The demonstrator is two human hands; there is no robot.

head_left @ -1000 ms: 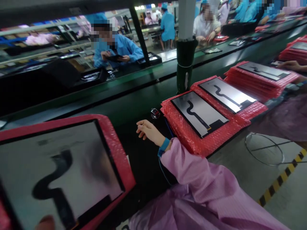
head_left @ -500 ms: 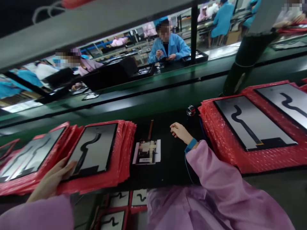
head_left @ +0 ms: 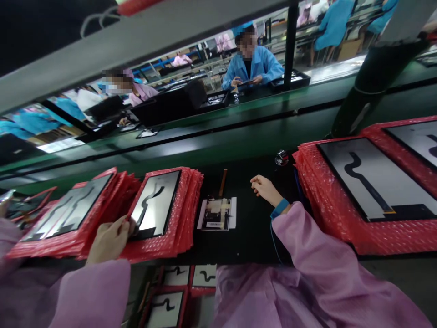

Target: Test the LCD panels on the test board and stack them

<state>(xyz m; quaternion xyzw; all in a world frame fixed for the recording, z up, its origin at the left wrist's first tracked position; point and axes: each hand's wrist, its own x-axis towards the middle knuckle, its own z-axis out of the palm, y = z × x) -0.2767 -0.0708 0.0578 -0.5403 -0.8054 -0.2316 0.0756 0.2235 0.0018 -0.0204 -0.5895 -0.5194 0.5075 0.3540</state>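
Note:
My left hand is closed at the near left corner of a display panel, thumb and fingers pinching its edge. This panel is grey-white with a dark border and a black curved flex cable, and it lies on a stack of red bubble-wrap sheets. Over the dark bench my right hand, with a blue wrist strap, has its fingers curled together and holds nothing visible. To the left of that hand lies a small module with tape, a label and a brown ribbon.
More panels rest on red bubble wrap at the right, and others at the left. A small shiny round object sits by the right stack. A green post stands behind it. Panels show below the bench. A co-worker sits opposite.
The view has shifted, so the scene sits further right. My left hand has gone from stretched fingers to a pinch at the panel's edge, and the panel looks brighter. My right hand stays curled.

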